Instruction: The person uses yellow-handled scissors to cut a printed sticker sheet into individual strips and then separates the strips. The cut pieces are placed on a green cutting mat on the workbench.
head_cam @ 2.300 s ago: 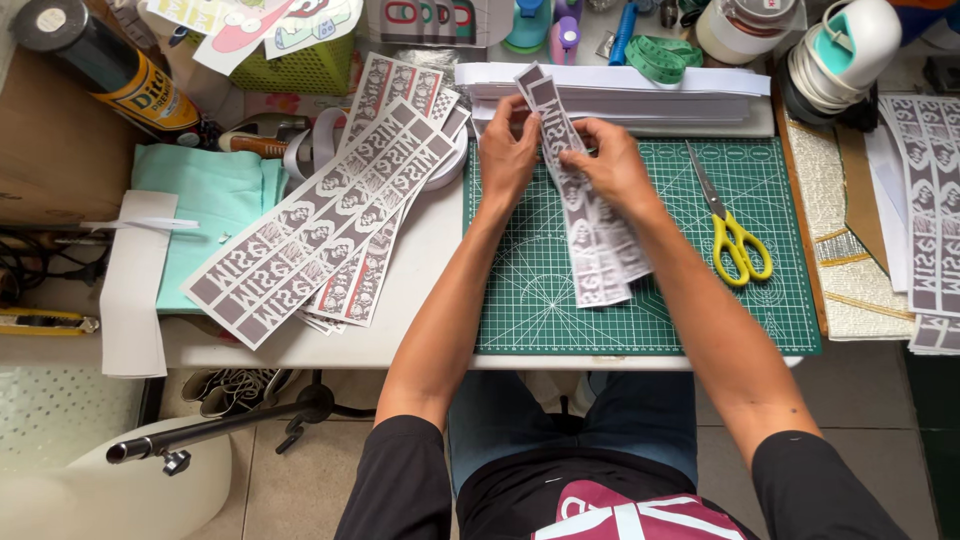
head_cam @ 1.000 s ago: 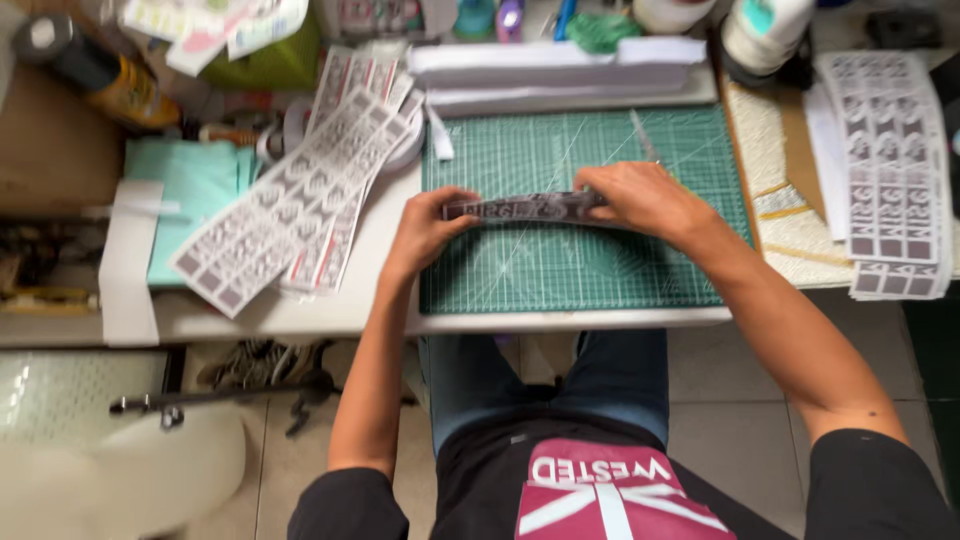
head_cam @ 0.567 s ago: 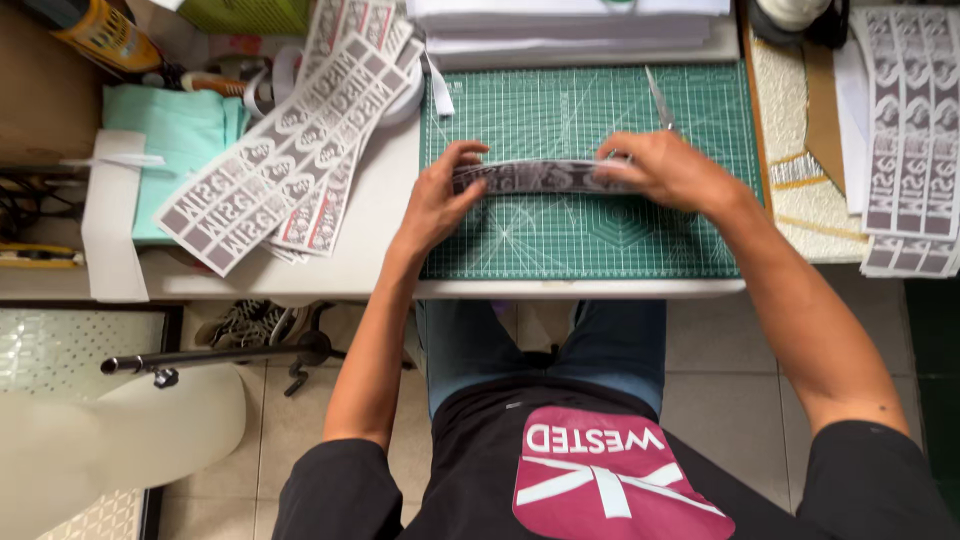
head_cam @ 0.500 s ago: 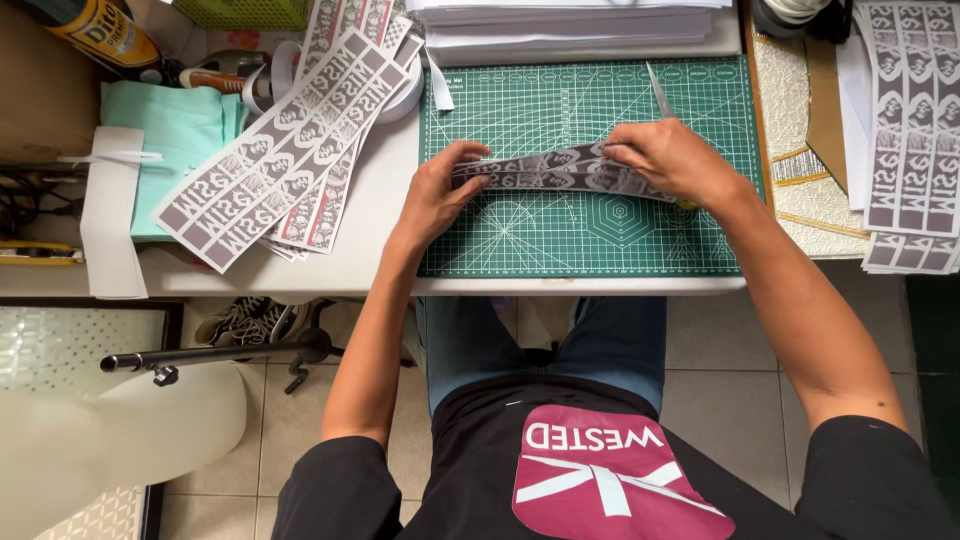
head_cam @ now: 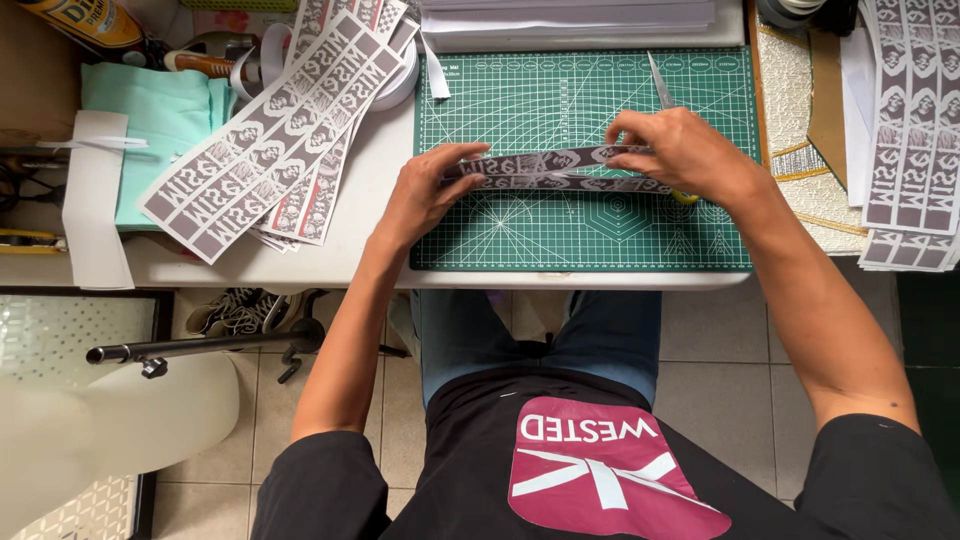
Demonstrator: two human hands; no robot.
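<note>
Both hands hold a stack of long grey-and-white printed paper strips [head_cam: 545, 170] crosswise, just above a green cutting mat [head_cam: 585, 225]. My left hand [head_cam: 425, 190] pinches the stack's left end. My right hand [head_cam: 680, 150] grips its right end. Scissors [head_cam: 660, 85] with yellow handles lie on the mat under my right hand; only the blades and a bit of yellow handle show.
More printed strips [head_cam: 275, 135] fan out left of the mat, beside a mint cloth [head_cam: 145, 110] and a tape roll [head_cam: 400, 75]. Further strips [head_cam: 915, 120] lie at the right. White paper sheets [head_cam: 570, 20] sit behind the mat. The table's front edge [head_cam: 560, 280] runs above my lap.
The strip stack was turned from lengthwise to crosswise and gathered between both hands. The view dropped lower and closer to the table edge.
</note>
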